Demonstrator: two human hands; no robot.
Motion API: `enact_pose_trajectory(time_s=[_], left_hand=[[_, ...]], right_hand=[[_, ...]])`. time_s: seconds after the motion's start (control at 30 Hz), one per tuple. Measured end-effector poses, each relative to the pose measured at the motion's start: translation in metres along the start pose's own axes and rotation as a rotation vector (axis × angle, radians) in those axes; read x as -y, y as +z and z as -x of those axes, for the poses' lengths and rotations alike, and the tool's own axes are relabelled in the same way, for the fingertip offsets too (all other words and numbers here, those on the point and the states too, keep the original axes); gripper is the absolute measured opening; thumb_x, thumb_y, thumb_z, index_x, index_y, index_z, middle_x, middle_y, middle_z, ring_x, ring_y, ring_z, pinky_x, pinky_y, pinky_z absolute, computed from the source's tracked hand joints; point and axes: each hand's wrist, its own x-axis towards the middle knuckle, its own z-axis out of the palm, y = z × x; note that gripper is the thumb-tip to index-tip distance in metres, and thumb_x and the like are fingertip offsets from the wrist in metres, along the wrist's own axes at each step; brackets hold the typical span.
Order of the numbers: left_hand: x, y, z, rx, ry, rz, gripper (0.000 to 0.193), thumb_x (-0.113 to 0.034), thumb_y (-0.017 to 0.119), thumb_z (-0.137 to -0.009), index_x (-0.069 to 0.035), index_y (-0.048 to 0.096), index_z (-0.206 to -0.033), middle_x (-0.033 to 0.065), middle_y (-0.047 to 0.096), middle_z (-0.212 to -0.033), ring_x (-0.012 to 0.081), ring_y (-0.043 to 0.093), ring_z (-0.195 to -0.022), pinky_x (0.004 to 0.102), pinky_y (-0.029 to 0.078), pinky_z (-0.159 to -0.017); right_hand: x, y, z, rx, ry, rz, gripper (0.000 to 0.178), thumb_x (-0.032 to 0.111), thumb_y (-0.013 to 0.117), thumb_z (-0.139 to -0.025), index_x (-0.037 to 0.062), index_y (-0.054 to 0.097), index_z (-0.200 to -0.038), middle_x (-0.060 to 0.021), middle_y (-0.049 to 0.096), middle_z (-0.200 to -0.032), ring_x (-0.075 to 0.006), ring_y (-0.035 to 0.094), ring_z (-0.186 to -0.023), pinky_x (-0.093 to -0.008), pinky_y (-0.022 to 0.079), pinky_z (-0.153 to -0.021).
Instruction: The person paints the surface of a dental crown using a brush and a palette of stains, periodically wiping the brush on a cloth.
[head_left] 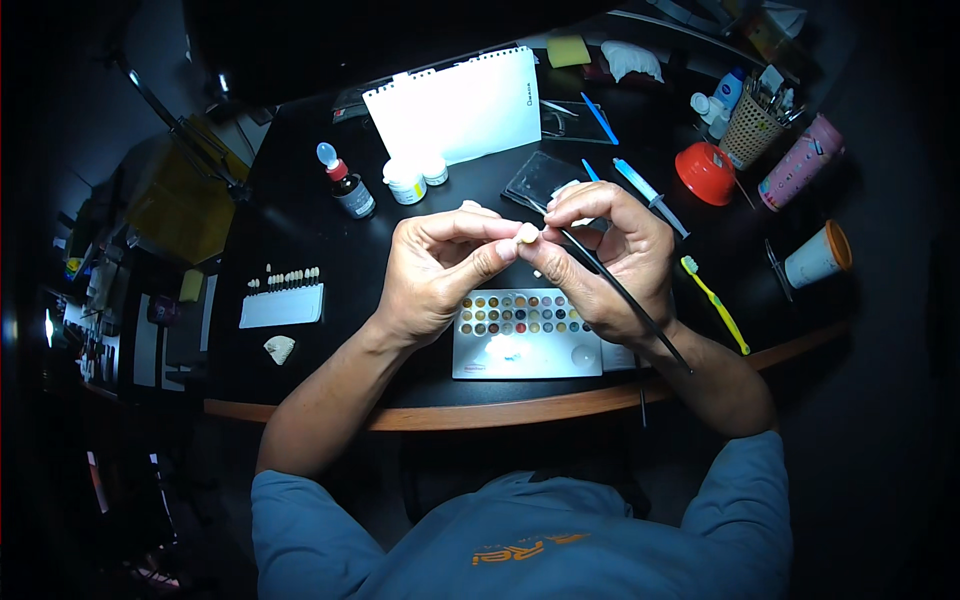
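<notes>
Closest, above the bench edge, a flat palette of coloured wells lies under both hands. Over it the left hand pinches a small pale tooth-like piece between thumb and forefinger, while the right hand grips a thin dark brush, its tip hidden near the piece. Farther back stand a dropper bottle and a white notepad.

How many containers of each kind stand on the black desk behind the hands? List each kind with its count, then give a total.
Small white jars: 2
Dropper bottle: 1
Red bowl: 1
Woven basket of tools: 1
Paper cup with orange rim: 1
Pink tumbler: 1
Total: 7
</notes>
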Motion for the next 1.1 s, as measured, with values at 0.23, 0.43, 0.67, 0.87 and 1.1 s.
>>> enact_pose_trajectory(time_s=[0.23,0.43,0.67,0.87,1.1], left_hand=[[-0.008,-0.004,-0.001,0.028,0.001,-0.093,0.014,-0.005,0.074,-0.089,0.001,0.074,-0.102,0.0107,0.072,-0.096,0.0143,0.066,-0.090,0.0303,0.051,-0.091],[-0.011,-0.001,-0.003,-0.008,-0.107,-0.077,0.016,-0.006,0.076,-0.087,0.000,0.074,-0.101,0.0091,0.072,-0.092,0.0131,0.066,-0.088,0.0294,0.052,-0.087],[0.001,-0.015,-0.003,-0.028,-0.200,-0.149,0.018,-0.009,0.078,-0.086,-0.001,0.074,-0.102,0.0077,0.072,-0.092,0.0135,0.068,-0.089,0.0281,0.054,-0.086],[0.013,-0.029,-0.022,-0.062,-0.287,-0.273,0.016,-0.007,0.074,-0.090,-0.001,0.071,-0.104,0.0058,0.071,-0.099,0.0110,0.067,-0.093,0.0264,0.053,-0.087],[0.009,-0.040,-0.005,-0.075,-0.125,-0.309,0.013,-0.007,0.071,-0.092,0.000,0.069,-0.104,0.0071,0.068,-0.100,0.0128,0.068,-0.096,0.0272,0.055,-0.091]], right_hand=[[-0.006,-0.002,-0.003,0.031,-0.120,0.106,0.025,0.004,0.085,-0.077,0.0022,0.067,-0.094,-0.0079,0.064,-0.094,-0.0129,0.067,-0.086,-0.0251,0.058,-0.074],[-0.003,-0.004,-0.008,0.028,-0.202,0.177,0.025,0.001,0.084,-0.074,0.0012,0.068,-0.093,-0.0095,0.065,-0.092,-0.0156,0.066,-0.090,-0.0260,0.059,-0.074],[-0.010,-0.005,-0.009,0.014,-0.175,0.346,0.025,0.003,0.086,-0.069,0.0021,0.070,-0.088,-0.0093,0.067,-0.087,-0.0170,0.066,-0.088,-0.0259,0.057,-0.071],[-0.027,-0.006,-0.016,-0.058,-0.137,0.307,0.013,0.000,0.078,-0.079,0.0003,0.071,-0.090,-0.0102,0.067,-0.088,-0.0180,0.067,-0.084,-0.0283,0.060,-0.073],[-0.029,-0.009,-0.012,0.027,0.061,0.280,0.008,0.007,0.066,-0.091,-0.0004,0.070,-0.092,-0.0106,0.067,-0.086,-0.0170,0.068,-0.079,-0.0278,0.056,-0.069]])
